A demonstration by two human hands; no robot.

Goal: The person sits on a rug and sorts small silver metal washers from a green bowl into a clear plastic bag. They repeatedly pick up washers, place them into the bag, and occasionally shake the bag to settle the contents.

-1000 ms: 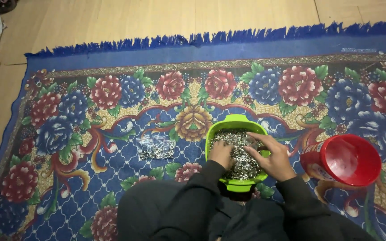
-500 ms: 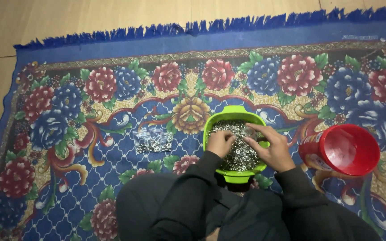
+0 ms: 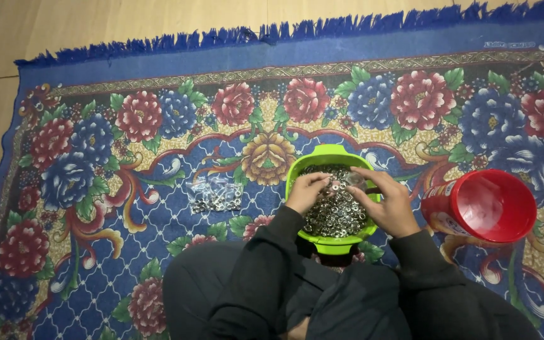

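Observation:
A lime green bowl (image 3: 322,155) full of small silvery metal rings sits on the flowered rug just in front of my knees. Both hands are over it, fingertips close together. My left hand (image 3: 306,191) pinches a small ring above the heap. My right hand (image 3: 386,203) holds a small clear packet near the bowl's right rim. Dark sleeves cover both forearms.
A red plastic container (image 3: 486,208) lies on its side to the right of the bowl, mouth toward me. A small clear bag of rings (image 3: 216,195) lies on the rug to the left. The blue fringed rug (image 3: 158,132) ends at a wooden floor (image 3: 127,19) beyond.
The camera view has shifted slightly. Both hands stay over the bowl, with the fingers now drawn closer together above the rings.

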